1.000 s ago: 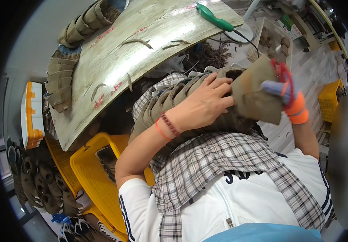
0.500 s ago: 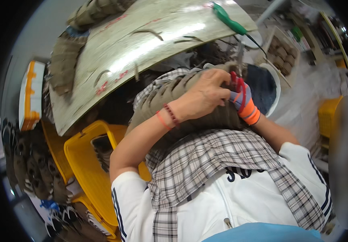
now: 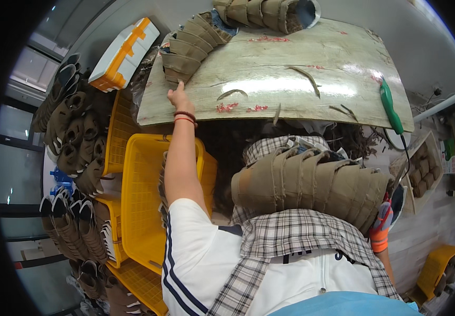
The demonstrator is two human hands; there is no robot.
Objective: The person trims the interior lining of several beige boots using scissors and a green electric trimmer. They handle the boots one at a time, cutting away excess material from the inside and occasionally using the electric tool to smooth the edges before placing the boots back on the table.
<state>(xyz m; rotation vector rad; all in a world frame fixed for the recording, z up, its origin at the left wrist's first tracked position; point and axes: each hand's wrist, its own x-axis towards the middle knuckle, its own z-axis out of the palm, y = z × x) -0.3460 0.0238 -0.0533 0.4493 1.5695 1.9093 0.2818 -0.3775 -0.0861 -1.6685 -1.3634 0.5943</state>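
Observation:
My left hand (image 3: 180,99) reaches out over the near left part of the table. Its forefinger is stretched toward the lower end of a curved row of nested brown shoe uppers (image 3: 189,48) and seems to touch it, thumb apart. Across my lap lies a thick row of nested brown shoe uppers (image 3: 306,181), on a plaid apron (image 3: 291,231). At that row's right end, my right hand (image 3: 383,224), in a grey and orange glove, grips red-handled scissors (image 3: 386,206) with the blades pointing up. Part of this hand is hidden behind the row.
The table (image 3: 269,58) bears another row of uppers (image 3: 262,13), brown scraps and a green corded tool (image 3: 389,102). Yellow baskets (image 3: 132,200) stand to my left, near piled brown uppers (image 3: 74,126) and a white foam box (image 3: 124,54). At right is a box of brown pieces (image 3: 422,171).
My left hand has left the row on my lap and stretched forward and left to the row on the table. My right hand, still with the scissors, is lower beside the lap row. The view has shifted left.

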